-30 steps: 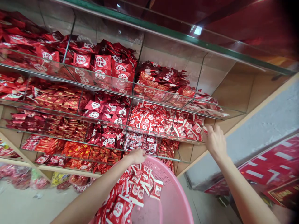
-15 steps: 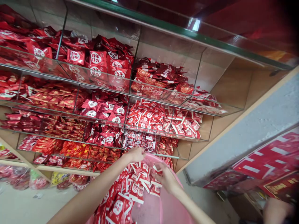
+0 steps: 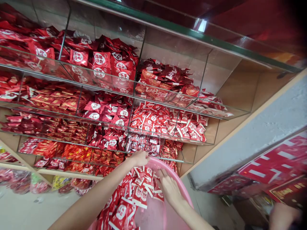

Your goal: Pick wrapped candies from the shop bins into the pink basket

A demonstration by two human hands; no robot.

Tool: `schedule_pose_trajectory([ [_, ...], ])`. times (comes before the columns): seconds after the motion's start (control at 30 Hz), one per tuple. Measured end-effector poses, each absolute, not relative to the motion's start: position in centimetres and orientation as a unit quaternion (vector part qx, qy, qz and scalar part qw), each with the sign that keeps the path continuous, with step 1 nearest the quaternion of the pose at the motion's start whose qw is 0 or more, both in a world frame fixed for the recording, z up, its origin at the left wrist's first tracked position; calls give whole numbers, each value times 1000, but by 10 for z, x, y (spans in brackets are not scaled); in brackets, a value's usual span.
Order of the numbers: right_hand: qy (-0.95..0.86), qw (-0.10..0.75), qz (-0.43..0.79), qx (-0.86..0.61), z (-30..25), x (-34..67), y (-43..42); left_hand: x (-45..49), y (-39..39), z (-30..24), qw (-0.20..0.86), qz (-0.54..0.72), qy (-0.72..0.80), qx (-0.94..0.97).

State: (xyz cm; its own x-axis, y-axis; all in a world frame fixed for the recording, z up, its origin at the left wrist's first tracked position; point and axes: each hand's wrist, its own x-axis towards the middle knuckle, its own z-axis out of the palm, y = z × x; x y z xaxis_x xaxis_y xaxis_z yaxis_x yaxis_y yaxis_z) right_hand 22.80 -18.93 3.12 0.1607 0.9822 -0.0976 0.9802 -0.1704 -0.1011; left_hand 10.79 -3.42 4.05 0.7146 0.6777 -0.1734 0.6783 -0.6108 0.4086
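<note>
A pink plastic basket (image 3: 181, 183) with a perforated wall stands at the bottom centre, partly filled with small red-and-white snack packets (image 3: 140, 195). My left hand (image 3: 139, 158) is closed over its far rim, the fingertips partly hidden. Inside, by the right wall, my right hand (image 3: 169, 187) lies palm down against the packets, its fingers stretched and slightly bent. My right thumb and palm are hidden, and no packet shows lifted in that hand. Larger red packets (image 3: 121, 212) lie in the near left part of the basket, and bare pink bottom shows beside them.
Tiered shelves with clear dividers (image 3: 203, 73) hold many red packets just beyond the basket. A grey wall (image 3: 266, 127) rises on the right. Another person's blurred hand (image 3: 284, 216) is at the lower right, near red boxes (image 3: 289, 191). Bagged goods (image 3: 61, 183) sit under the shelves.
My right hand has shifted slightly and turned so that more of its back shows, its fingers closer together over the packets. My left hand stays on the rim.
</note>
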Motion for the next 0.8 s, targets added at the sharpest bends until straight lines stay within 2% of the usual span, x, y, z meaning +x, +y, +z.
schedule_pose_trajectory([
  [0.1, -650, -19, 44, -758, 37, 225, -191, 108, -35, 41, 228, -2, 380, 896],
  [0.27, -654, 2, 35, -756, 42, 230, -197, 106, -34, 40, 229, -3, 376, 898],
  [0.43, -651, 82, 2, -755, 73, 253, -197, 106, -31, 36, 228, 0, 375, 899],
  [0.63, -581, 231, -151, -765, 131, 330, -171, 106, -32, 36, 230, 0, 376, 898],
  [0.8, -514, 222, -253, -789, 156, 389, -144, 106, -34, 37, 227, 5, 379, 897],
])
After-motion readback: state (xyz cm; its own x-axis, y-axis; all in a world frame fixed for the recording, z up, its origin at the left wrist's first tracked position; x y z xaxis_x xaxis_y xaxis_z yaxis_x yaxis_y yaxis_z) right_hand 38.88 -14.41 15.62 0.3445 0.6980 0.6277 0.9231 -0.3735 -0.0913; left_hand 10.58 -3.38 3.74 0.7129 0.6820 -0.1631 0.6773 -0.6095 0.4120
